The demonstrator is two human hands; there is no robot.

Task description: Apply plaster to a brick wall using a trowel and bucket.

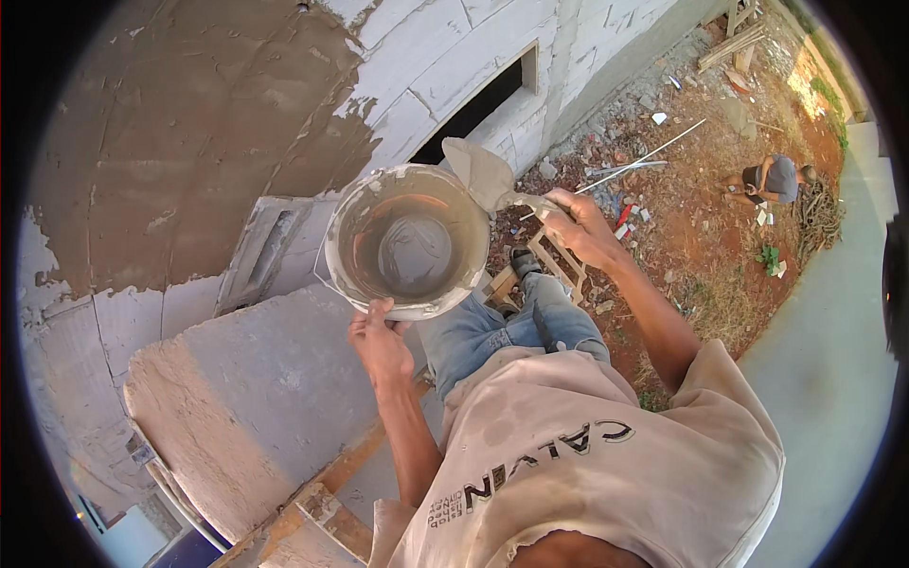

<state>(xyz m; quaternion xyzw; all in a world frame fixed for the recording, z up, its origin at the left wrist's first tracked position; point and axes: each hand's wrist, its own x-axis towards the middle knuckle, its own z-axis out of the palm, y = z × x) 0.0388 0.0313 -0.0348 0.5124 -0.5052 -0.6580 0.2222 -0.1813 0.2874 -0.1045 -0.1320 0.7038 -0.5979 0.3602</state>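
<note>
My left hand (382, 346) grips the near rim of a mortar-caked bucket (466, 232), fingers curled over its edge. Grey wet mortar (415, 251) lies in the bottom, and brownish smears coat the inner wall. In my right hand (585, 227) is the handle of a trowel (481, 173), its blade coated with grey mortar. The blade is at the bucket's far right rim; whether it touches cannot be told. A thin wire handle hangs at the bucket's left side.
A block wall (426, 57) rises ahead, partly covered with wet brown plaster (208, 123). Below left is a dusty concrete slab (256, 379) with wooden boards (336, 521). Wooden ladder rungs (559, 265) show by my feet. Far below, a person (778, 178) bends over on rubble-strewn ground.
</note>
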